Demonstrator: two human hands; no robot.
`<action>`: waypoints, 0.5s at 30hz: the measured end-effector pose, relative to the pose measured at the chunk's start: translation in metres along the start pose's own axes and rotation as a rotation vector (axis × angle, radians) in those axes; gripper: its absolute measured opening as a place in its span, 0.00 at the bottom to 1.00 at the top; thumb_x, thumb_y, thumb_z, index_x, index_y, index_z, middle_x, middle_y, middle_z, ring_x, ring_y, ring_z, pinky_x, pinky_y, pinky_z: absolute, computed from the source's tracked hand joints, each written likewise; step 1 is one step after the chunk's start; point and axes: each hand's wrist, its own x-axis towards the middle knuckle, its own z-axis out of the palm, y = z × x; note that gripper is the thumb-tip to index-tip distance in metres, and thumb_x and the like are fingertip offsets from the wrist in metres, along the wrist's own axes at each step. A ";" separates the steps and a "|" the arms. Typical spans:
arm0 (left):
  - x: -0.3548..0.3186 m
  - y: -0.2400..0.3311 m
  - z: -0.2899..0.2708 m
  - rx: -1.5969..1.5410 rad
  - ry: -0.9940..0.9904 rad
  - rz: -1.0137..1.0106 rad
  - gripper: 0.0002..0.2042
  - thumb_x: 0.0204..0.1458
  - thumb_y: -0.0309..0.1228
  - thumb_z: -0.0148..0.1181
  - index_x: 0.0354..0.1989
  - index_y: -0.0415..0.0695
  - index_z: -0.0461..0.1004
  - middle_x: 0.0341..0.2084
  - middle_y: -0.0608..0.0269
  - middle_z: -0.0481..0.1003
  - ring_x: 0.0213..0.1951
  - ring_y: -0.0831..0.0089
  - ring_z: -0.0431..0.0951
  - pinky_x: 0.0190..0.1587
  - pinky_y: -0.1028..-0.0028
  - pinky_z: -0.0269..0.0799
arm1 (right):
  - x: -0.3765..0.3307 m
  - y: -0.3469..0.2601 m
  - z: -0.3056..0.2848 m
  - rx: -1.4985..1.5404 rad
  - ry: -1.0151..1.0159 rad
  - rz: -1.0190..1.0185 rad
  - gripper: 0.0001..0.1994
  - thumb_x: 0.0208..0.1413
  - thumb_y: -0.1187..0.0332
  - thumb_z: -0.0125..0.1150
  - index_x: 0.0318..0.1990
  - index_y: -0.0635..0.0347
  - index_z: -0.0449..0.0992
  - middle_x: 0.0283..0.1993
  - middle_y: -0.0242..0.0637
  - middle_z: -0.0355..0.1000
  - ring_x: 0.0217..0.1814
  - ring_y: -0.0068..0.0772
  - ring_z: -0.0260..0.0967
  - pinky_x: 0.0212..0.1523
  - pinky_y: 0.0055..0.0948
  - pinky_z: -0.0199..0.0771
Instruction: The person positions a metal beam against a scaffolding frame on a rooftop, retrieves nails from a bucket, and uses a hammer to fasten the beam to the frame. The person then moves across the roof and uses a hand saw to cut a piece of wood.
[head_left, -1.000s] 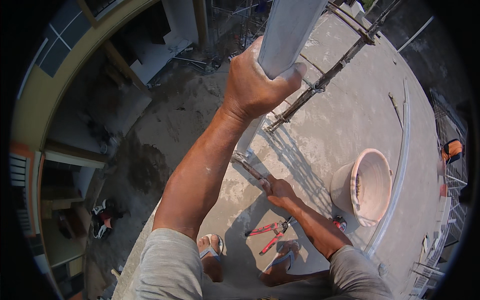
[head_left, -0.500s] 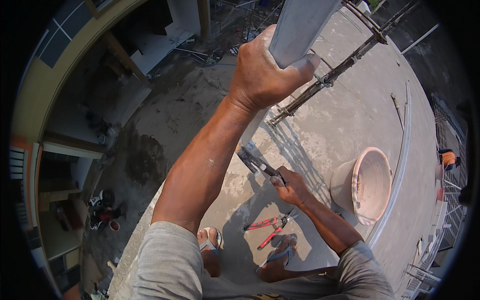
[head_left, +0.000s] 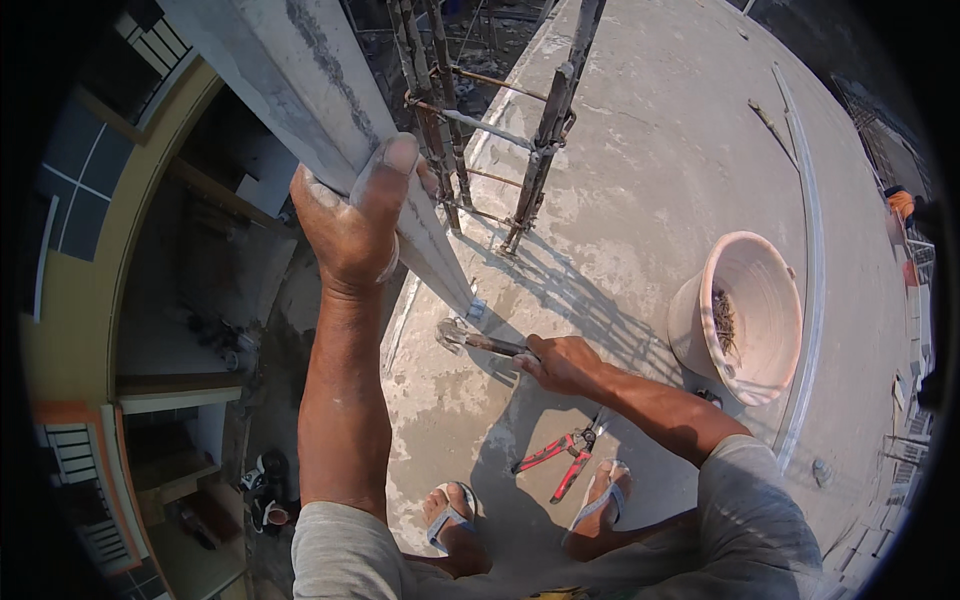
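Note:
My left hand is wrapped around a long grey metal profile, thumb lying along its face. The profile slants from the upper left down to the concrete slab, where its foot meets a small metal bracket. In my right hand is a hammer, gripped by its dark handle. The hammer's head is low beside the profile's foot; whether it touches is hard to tell. Red-handled snips lie on the slab in front of my feet.
A pale bucket with some debris inside stands at the right. Upright rebar rises from the slab near the profile. A long metal strip lies farther right. The slab's edge drops off at the left. A person in orange is far right.
My view has shifted. My left hand and the profile now appear farther left, with the profile leaning the other way in the picture. The hammer remains near the profile's foot.

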 end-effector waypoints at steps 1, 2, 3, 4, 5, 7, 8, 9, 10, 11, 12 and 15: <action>0.001 0.001 0.001 -0.009 -0.004 0.010 0.15 0.50 0.36 0.58 0.36 0.35 0.72 0.24 0.57 0.71 0.28 0.68 0.75 0.29 0.67 0.75 | -0.002 -0.004 -0.002 0.053 0.002 -0.035 0.18 0.63 0.53 0.57 0.35 0.61 0.71 0.20 0.49 0.72 0.22 0.57 0.72 0.24 0.48 0.69; 0.002 0.000 0.002 -0.019 0.002 0.017 0.15 0.50 0.37 0.59 0.36 0.35 0.71 0.25 0.57 0.70 0.29 0.68 0.74 0.29 0.67 0.75 | -0.005 -0.007 -0.006 0.102 -0.004 -0.074 0.18 0.63 0.53 0.56 0.35 0.61 0.71 0.19 0.49 0.72 0.21 0.57 0.72 0.23 0.48 0.69; 0.001 0.000 0.002 -0.006 0.033 0.001 0.16 0.49 0.38 0.59 0.36 0.36 0.71 0.26 0.57 0.69 0.30 0.68 0.74 0.28 0.66 0.74 | -0.007 -0.011 -0.009 0.130 0.001 -0.070 0.18 0.63 0.53 0.56 0.35 0.61 0.72 0.19 0.49 0.71 0.21 0.57 0.71 0.23 0.47 0.69; 0.000 -0.001 0.002 -0.013 0.016 0.005 0.16 0.50 0.39 0.58 0.36 0.36 0.70 0.26 0.57 0.68 0.30 0.68 0.73 0.29 0.66 0.73 | -0.007 -0.015 -0.013 0.151 0.003 -0.072 0.18 0.64 0.53 0.56 0.35 0.61 0.72 0.19 0.49 0.71 0.20 0.57 0.71 0.22 0.47 0.69; 0.000 -0.003 0.001 0.002 0.020 -0.004 0.16 0.50 0.39 0.57 0.36 0.36 0.70 0.27 0.57 0.68 0.31 0.68 0.73 0.29 0.66 0.73 | -0.008 -0.018 -0.017 0.167 0.008 -0.079 0.18 0.64 0.54 0.56 0.35 0.62 0.72 0.19 0.49 0.71 0.19 0.58 0.70 0.22 0.47 0.68; 0.002 -0.007 -0.001 -0.016 0.018 0.038 0.16 0.50 0.39 0.57 0.35 0.35 0.70 0.28 0.56 0.68 0.30 0.68 0.73 0.30 0.66 0.73 | -0.011 -0.023 -0.023 0.209 0.077 -0.139 0.18 0.63 0.54 0.57 0.35 0.63 0.71 0.19 0.51 0.70 0.19 0.57 0.70 0.21 0.46 0.68; 0.003 -0.009 -0.002 -0.047 0.008 0.075 0.16 0.49 0.38 0.58 0.35 0.34 0.70 0.29 0.55 0.69 0.29 0.67 0.73 0.29 0.66 0.74 | -0.012 -0.023 -0.025 0.247 0.099 -0.182 0.18 0.63 0.54 0.57 0.35 0.63 0.71 0.18 0.51 0.70 0.19 0.57 0.70 0.21 0.45 0.68; 0.004 -0.011 -0.002 -0.078 -0.003 0.107 0.16 0.49 0.37 0.59 0.35 0.33 0.71 0.29 0.54 0.70 0.27 0.67 0.74 0.29 0.65 0.75 | -0.013 -0.022 -0.025 0.288 0.119 -0.221 0.17 0.63 0.55 0.57 0.35 0.64 0.71 0.18 0.51 0.70 0.20 0.57 0.70 0.21 0.45 0.69; 0.005 -0.012 -0.002 -0.074 0.042 0.074 0.16 0.49 0.38 0.58 0.34 0.33 0.70 0.31 0.56 0.68 0.28 0.67 0.73 0.28 0.65 0.74 | -0.012 -0.020 -0.025 0.280 0.127 -0.269 0.18 0.63 0.55 0.57 0.36 0.64 0.71 0.19 0.51 0.70 0.20 0.57 0.71 0.22 0.46 0.69; 0.005 -0.012 -0.001 -0.065 0.011 0.093 0.16 0.49 0.38 0.58 0.34 0.34 0.70 0.31 0.56 0.68 0.28 0.67 0.73 0.28 0.65 0.74 | -0.010 -0.015 -0.024 0.264 0.137 -0.322 0.18 0.63 0.55 0.57 0.36 0.64 0.71 0.19 0.51 0.71 0.21 0.57 0.71 0.23 0.46 0.70; 0.006 -0.012 -0.001 -0.064 0.004 0.096 0.16 0.49 0.38 0.58 0.34 0.34 0.70 0.31 0.56 0.68 0.28 0.67 0.74 0.28 0.64 0.75 | -0.007 -0.011 -0.022 0.245 0.148 -0.379 0.18 0.63 0.55 0.57 0.36 0.64 0.71 0.19 0.51 0.71 0.21 0.57 0.71 0.23 0.47 0.70; 0.005 -0.010 0.001 -0.046 0.002 0.101 0.17 0.48 0.39 0.58 0.35 0.35 0.70 0.30 0.57 0.68 0.29 0.67 0.74 0.27 0.65 0.75 | 0.004 -0.003 -0.015 0.097 -0.097 0.053 0.19 0.63 0.53 0.56 0.37 0.64 0.71 0.21 0.50 0.72 0.23 0.57 0.72 0.26 0.49 0.71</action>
